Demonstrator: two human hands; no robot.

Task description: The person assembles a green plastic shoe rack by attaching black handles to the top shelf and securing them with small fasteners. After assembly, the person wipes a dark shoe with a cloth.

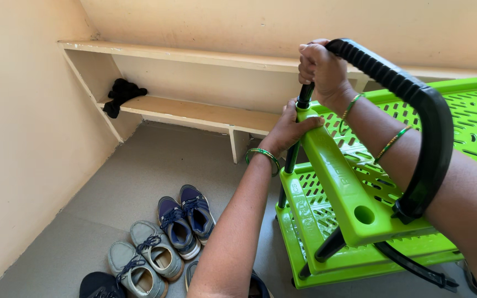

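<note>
A bright green plastic rack (pixel 338 187) with perforated shelves stands on the floor at the right, with black poles and a curved black ribbed handle (pixel 415 105) over the top. My left hand (pixel 291 128) grips the corner of the top green shelf, where a black pole (pixel 305 96) passes through. My right hand (pixel 321 66) is closed around the top of that pole, at the near end of the black handle. Green bangles sit on both wrists.
A built-in cream shelf (pixel 194 113) runs along the back wall, with a black cloth bundle (pixel 121 95) on its left end. Two pairs of sneakers, navy (pixel 186 218) and grey (pixel 144 259), lie on the grey floor at the lower left. A cream wall stands at the left.
</note>
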